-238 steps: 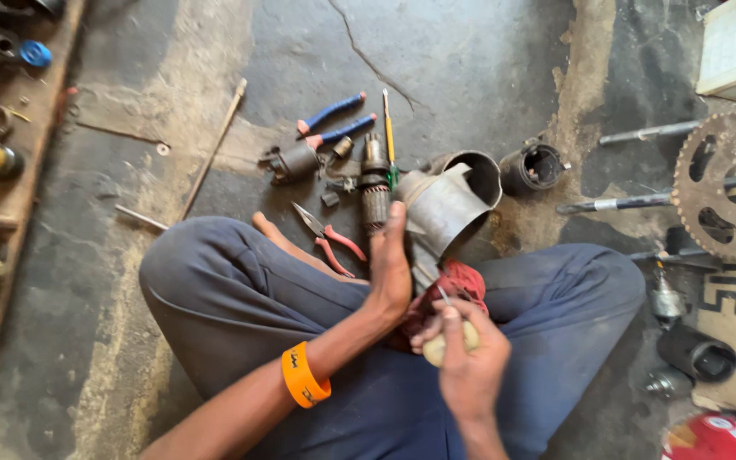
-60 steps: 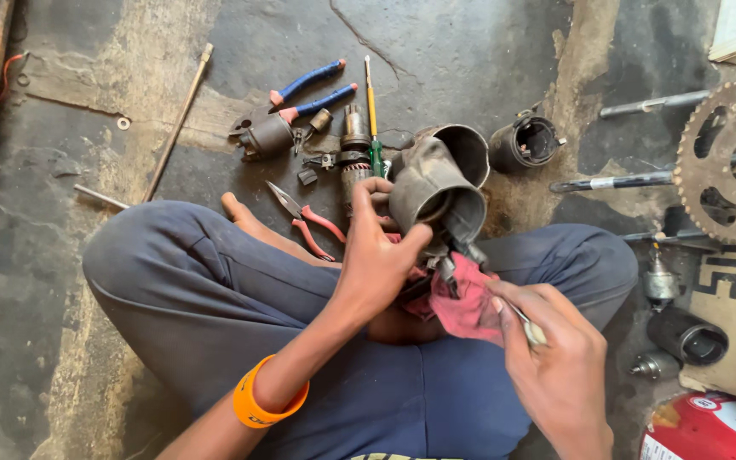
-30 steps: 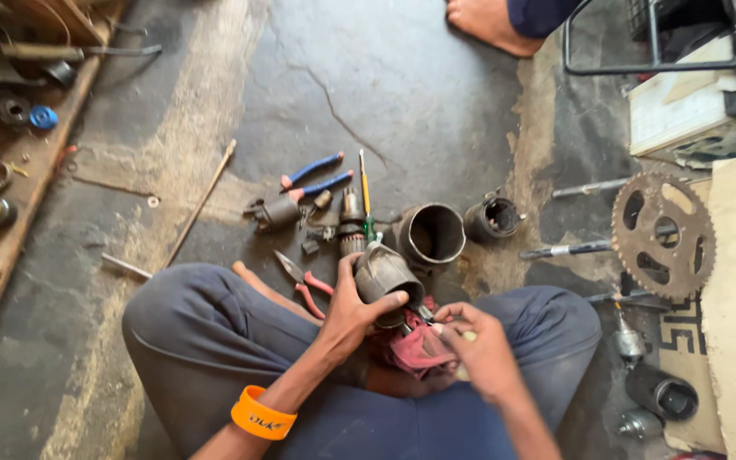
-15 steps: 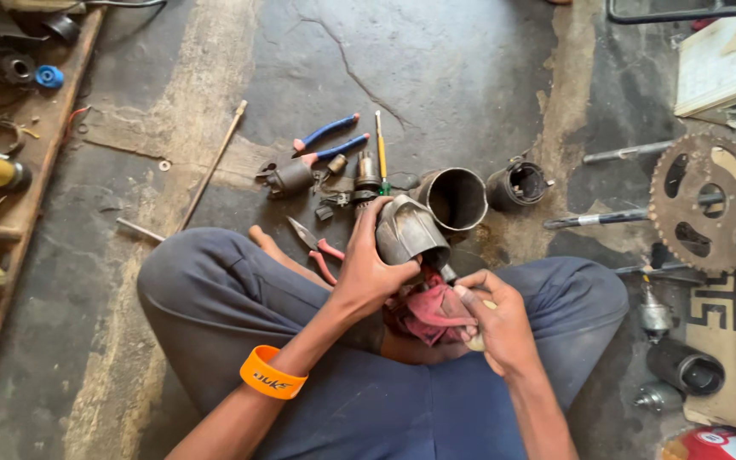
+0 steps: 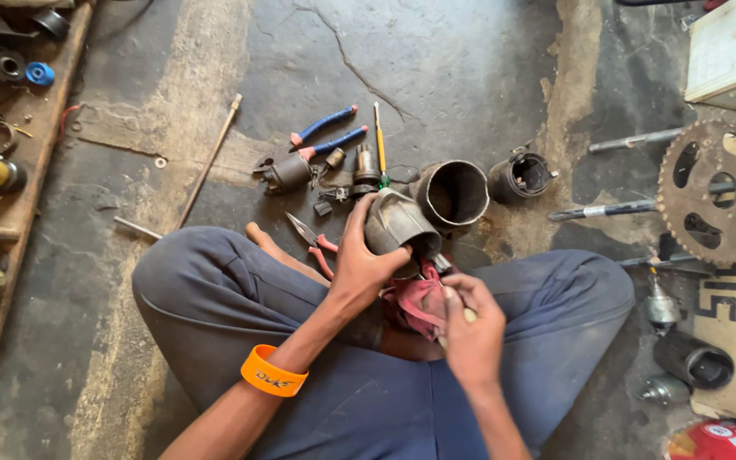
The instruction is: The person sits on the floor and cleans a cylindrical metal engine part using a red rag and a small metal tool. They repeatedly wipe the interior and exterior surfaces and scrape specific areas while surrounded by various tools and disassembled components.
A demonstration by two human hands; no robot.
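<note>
I sit cross-legged on a concrete floor. My left hand [image 5: 359,264], with an orange wristband [image 5: 273,372] on the forearm, grips a grey metal cylinder housing [image 5: 398,223] held over my lap. My right hand [image 5: 470,328] is closed around a thin pale tool [image 5: 468,314], with a red rag [image 5: 419,298] bunched just beside it under the housing. The tool's tip is hidden by my fingers and the rag.
On the floor ahead lie blue-handled pliers [image 5: 327,136], red-handled pliers [image 5: 313,242], a yellow screwdriver [image 5: 378,138], an open metal cylinder [image 5: 453,194], a smaller black cylinder [image 5: 519,175] and small motor parts [image 5: 287,172]. A sprocket [image 5: 713,192] and rods [image 5: 602,209] lie right; a wooden shelf [image 5: 10,183] left.
The view has shifted about. My left hand keeps its grip on the housing, now held lower in my lap. My right hand stays closed by the rag.
</note>
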